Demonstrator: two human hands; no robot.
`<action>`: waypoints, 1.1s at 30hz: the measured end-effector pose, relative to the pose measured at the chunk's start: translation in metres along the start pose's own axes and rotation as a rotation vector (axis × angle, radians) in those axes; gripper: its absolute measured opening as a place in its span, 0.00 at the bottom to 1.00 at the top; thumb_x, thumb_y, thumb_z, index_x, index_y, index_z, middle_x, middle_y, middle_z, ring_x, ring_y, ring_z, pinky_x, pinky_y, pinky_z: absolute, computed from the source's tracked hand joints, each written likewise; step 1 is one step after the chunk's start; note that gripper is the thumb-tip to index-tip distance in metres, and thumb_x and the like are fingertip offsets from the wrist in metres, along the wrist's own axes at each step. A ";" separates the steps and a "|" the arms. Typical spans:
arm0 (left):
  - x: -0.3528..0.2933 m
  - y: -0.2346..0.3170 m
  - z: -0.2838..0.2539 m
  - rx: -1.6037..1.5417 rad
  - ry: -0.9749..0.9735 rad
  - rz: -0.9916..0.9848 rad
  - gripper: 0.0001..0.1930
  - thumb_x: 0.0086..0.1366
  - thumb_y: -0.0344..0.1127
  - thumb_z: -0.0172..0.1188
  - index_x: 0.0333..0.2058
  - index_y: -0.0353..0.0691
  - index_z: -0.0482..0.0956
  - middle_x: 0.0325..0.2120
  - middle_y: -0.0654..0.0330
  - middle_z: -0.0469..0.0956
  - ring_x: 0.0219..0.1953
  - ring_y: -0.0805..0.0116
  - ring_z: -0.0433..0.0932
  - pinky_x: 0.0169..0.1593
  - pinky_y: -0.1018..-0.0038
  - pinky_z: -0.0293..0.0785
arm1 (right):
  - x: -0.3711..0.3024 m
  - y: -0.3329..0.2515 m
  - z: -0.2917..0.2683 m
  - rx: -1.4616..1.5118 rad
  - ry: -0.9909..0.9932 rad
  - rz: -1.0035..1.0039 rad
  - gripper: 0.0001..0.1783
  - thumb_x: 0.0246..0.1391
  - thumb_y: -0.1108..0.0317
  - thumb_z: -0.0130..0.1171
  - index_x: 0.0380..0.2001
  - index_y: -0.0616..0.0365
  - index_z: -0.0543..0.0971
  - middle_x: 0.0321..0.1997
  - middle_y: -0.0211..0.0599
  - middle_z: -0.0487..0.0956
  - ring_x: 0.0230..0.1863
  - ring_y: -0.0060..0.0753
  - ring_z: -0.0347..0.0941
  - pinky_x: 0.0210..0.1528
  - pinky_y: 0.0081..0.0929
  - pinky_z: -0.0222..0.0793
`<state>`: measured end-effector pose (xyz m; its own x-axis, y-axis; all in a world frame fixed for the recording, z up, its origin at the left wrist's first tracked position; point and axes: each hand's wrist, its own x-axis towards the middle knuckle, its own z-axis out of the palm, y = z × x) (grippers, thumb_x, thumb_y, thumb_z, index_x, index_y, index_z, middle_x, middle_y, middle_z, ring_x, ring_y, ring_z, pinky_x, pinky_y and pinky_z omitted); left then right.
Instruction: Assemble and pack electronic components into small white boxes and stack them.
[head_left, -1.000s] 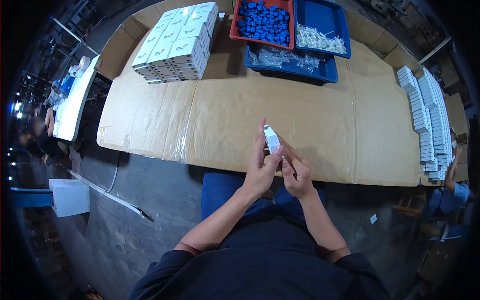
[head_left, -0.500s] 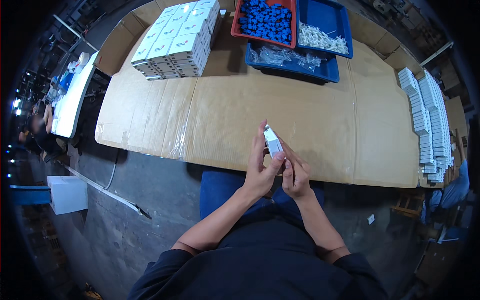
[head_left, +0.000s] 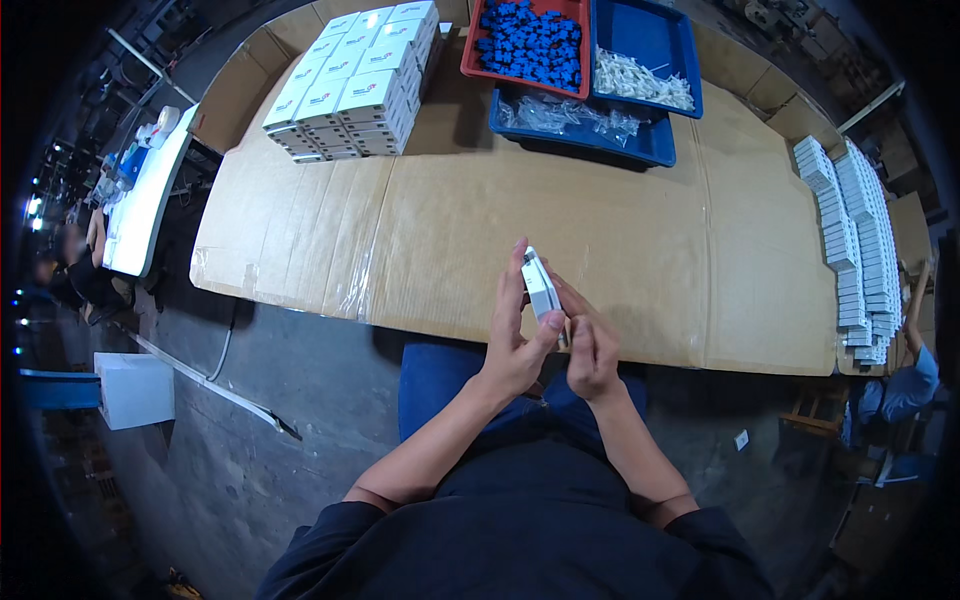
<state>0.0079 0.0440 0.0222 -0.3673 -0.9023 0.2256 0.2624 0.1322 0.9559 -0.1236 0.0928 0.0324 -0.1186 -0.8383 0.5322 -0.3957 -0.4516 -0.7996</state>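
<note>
A small white box (head_left: 540,288) stands tilted between my hands, just above the table's front edge. My left hand (head_left: 512,350) is closed on its left side, the thumb pressed low on the near face and the fingers stretched up along it. My right hand (head_left: 594,355) lies against the box's right side. Its upper fingers reach along the back of the box, and its thumb is folded in against curled fingers. The far side of the box and some right fingertips are hidden.
On the cardboard-covered table (head_left: 450,220) stand stacked white boxes (head_left: 345,85), a red tray (head_left: 470,65) of blue parts, a blue tray (head_left: 685,60) of white parts and a lower blue tray (head_left: 570,150) with clear bags. Long rows of white boxes (head_left: 865,240) line the right end. People work at both sides.
The box has tipped slightly and shifted left. My right thumb has drawn away from my left thumb and folded in. At the far right, a co-worker's arm has moved.
</note>
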 end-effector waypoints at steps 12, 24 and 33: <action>0.005 -0.007 -0.003 0.148 -0.162 0.248 0.64 0.57 0.52 0.71 0.76 0.32 0.32 0.72 0.35 0.53 0.73 0.44 0.57 0.73 0.51 0.53 | 0.019 -0.023 -0.011 0.699 -0.015 0.805 0.30 0.68 0.62 0.62 0.67 0.62 0.69 0.61 0.41 0.76 0.60 0.29 0.73 0.62 0.31 0.71; 0.004 -0.006 -0.011 0.377 0.073 0.306 0.52 0.67 0.72 0.51 0.70 0.25 0.57 0.60 0.41 0.67 0.64 0.49 0.69 0.67 0.56 0.64 | 0.009 -0.031 0.021 0.702 0.061 0.667 0.31 0.68 0.67 0.62 0.68 0.68 0.66 0.68 0.48 0.72 0.67 0.35 0.71 0.66 0.33 0.70; 0.004 -0.011 -0.011 0.357 0.184 0.372 0.54 0.65 0.74 0.55 0.64 0.20 0.65 0.59 0.37 0.72 0.58 0.44 0.73 0.60 0.54 0.71 | 0.010 -0.040 0.019 0.691 -0.014 0.800 0.29 0.69 0.70 0.61 0.69 0.69 0.68 0.69 0.48 0.74 0.65 0.30 0.73 0.63 0.28 0.72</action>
<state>0.0137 0.0343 0.0106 -0.1367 -0.8207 0.5548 0.0140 0.5584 0.8295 -0.0920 0.0966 0.0643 -0.1036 -0.9701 -0.2195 0.3982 0.1618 -0.9029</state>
